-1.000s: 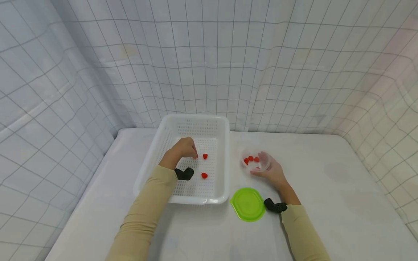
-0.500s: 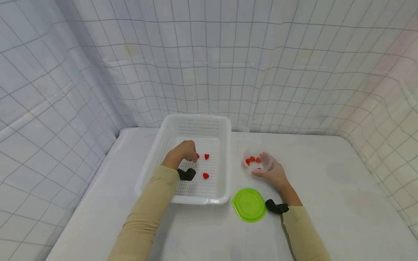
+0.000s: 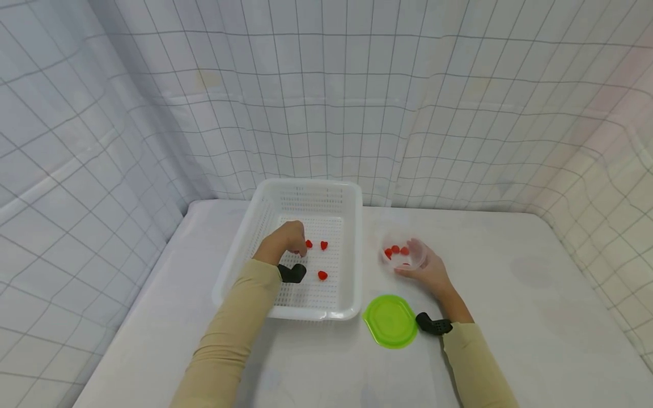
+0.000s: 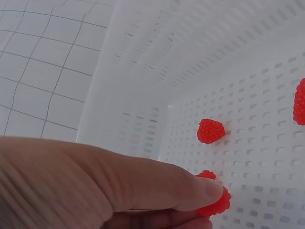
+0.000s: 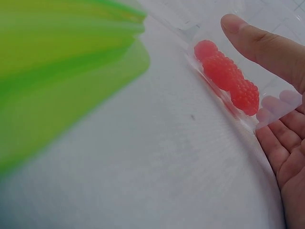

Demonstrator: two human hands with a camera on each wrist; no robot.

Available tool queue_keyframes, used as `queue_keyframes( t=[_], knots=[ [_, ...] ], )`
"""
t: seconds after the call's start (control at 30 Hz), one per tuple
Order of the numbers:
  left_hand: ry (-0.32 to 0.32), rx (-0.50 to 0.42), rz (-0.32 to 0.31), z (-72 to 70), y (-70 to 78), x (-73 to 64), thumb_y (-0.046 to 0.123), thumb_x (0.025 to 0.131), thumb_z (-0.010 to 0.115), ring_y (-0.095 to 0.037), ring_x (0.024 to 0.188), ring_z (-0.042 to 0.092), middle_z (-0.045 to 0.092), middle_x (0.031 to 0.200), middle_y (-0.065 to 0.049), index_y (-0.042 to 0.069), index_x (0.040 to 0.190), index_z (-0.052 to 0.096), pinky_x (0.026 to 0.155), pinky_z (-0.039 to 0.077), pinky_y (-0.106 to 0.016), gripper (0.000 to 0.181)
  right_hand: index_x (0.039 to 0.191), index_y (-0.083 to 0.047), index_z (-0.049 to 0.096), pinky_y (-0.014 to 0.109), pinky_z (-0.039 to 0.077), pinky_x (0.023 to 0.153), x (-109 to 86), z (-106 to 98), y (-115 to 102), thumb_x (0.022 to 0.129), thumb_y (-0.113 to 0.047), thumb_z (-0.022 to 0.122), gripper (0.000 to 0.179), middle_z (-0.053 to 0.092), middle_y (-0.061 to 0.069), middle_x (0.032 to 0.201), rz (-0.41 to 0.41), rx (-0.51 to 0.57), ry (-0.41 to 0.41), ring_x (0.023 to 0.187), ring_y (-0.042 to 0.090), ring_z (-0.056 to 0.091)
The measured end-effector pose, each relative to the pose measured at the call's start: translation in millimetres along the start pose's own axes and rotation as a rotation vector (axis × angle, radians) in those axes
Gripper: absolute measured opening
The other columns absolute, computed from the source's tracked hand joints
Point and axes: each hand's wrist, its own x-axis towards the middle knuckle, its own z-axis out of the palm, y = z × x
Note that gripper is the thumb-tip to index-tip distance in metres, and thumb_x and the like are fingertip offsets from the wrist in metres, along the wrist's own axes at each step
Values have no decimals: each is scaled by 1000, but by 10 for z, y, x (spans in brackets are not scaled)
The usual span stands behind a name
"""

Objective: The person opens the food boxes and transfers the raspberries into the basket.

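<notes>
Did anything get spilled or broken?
Nothing stands out. Every berry in sight is in the basket, the cup or the left hand, and the lid lies beside the basket; I see no damage.

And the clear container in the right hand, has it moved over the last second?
No. In the head view, the clear container keeps its place right of the white basket, with the same gap.
</notes>
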Motion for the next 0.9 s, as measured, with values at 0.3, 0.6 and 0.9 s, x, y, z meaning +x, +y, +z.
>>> queue_keyframes(
  t=[0.3,0.6,0.9],
  knots=[
    [-40,-20,-30,33,-40,49,-1,72,69,-17,60,50,55,68,-8,-1,82,57,57,45,-28,16,140,-11,35,46,29,101,-5,-5,-3,61,-46,82,98,45,5,136,1,10,1,124,23,38],
    [-62,-26,-34,58,-61,70,-2,72,69,-15,56,49,54,65,-7,-2,82,58,62,49,-30,15,139,-10,35,47,29,101,-21,4,-34,61,-43,83,97,45,7,136,2,20,-3,124,24,38],
    [-63,-22,-39,51,-53,55,-1,72,70,-15,57,50,55,68,-8,-2,82,58,61,49,-29,16,139,-9,36,47,29,101,-18,2,-15,61,-40,84,97,46,8,135,-6,28,1,123,24,38]
  ],
)
